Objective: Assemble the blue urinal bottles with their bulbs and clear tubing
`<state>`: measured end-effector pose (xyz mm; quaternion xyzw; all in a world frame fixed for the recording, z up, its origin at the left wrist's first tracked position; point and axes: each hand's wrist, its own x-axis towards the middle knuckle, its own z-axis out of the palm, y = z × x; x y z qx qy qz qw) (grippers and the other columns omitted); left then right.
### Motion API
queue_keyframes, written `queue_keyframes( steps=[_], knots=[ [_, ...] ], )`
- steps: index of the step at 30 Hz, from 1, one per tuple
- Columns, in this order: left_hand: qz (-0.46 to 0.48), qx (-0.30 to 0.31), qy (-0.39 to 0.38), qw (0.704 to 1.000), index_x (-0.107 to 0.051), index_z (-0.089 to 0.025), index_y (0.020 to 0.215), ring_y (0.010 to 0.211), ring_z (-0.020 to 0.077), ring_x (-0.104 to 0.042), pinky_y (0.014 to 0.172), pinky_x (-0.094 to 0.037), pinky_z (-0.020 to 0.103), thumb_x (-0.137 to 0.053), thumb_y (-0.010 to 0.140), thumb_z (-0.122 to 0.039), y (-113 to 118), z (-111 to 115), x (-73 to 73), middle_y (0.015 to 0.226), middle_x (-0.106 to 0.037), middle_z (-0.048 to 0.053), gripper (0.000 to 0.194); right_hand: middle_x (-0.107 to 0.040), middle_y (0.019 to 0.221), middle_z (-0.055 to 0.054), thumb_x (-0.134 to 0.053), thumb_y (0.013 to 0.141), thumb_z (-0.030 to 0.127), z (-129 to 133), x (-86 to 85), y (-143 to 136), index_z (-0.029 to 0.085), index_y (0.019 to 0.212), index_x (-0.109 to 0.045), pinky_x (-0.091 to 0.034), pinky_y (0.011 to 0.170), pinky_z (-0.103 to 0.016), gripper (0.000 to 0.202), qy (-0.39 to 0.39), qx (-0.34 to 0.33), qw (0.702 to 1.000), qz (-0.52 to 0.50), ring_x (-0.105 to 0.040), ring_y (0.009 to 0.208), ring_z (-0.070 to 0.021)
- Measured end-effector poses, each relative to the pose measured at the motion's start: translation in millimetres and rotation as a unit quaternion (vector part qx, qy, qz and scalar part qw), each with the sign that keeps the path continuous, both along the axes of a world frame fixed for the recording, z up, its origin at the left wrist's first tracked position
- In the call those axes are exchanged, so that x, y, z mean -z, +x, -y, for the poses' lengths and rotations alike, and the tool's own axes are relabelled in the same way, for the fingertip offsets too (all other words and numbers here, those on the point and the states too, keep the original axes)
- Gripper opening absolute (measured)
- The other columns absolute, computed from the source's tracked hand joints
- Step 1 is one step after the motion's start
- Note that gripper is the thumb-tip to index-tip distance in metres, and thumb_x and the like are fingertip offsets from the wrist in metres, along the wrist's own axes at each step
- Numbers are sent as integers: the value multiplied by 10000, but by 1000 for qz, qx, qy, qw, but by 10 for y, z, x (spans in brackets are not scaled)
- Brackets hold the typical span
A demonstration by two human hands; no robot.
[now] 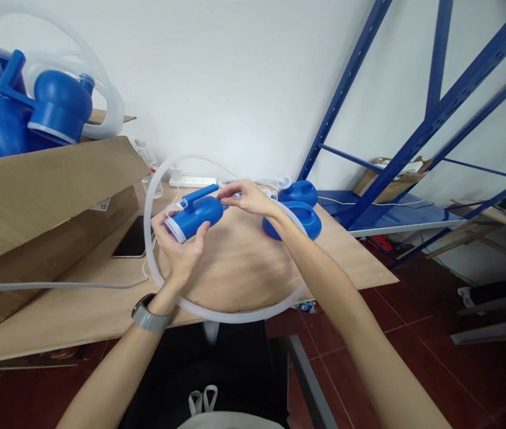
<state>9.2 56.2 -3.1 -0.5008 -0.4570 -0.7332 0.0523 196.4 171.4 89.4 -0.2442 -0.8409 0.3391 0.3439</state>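
Plain blue on the held bottle (196, 219), white at its rim (175, 230). Pale tan across the counter (244, 262). Dark red on the floor (418, 333).

no text, number or brand can be read here. on the clear bottle (148, 156), at left of the center, there is a red print, but it is too small for reading. the white label (102, 204) inside the cardboard box (56, 179), at the left of the frame, has a small dark mark, also not readable. the blue and white packet (307, 307), below the table edge, carries some print that is too blurred.
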Motion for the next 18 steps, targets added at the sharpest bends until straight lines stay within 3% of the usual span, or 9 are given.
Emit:
queue_keyframes(
  steps=[6,18],
  knots=[
    [-25,-15,-7,1000,-444,-222,1262,1202,321,-635,1094,-498,513,-826,737,-577,-6,-18,29,1234,-598,118,740,-815,1007,-99,-832,760,337,-87,3,39,143,972,-829,-587,838,-314,288,-70,-36,997,-13,-728,909,-193],
    [44,24,-28,998,-444,-220,1272,1252,281,-614,1082,-518,448,-803,791,-536,-10,-28,-19,1309,-565,124,679,-817,933,-77,-835,759,386,-38,90,-38,155,941,-840,-563,866,-330,295,-39,0,998,-47,-727,910,-208]
  ],
)
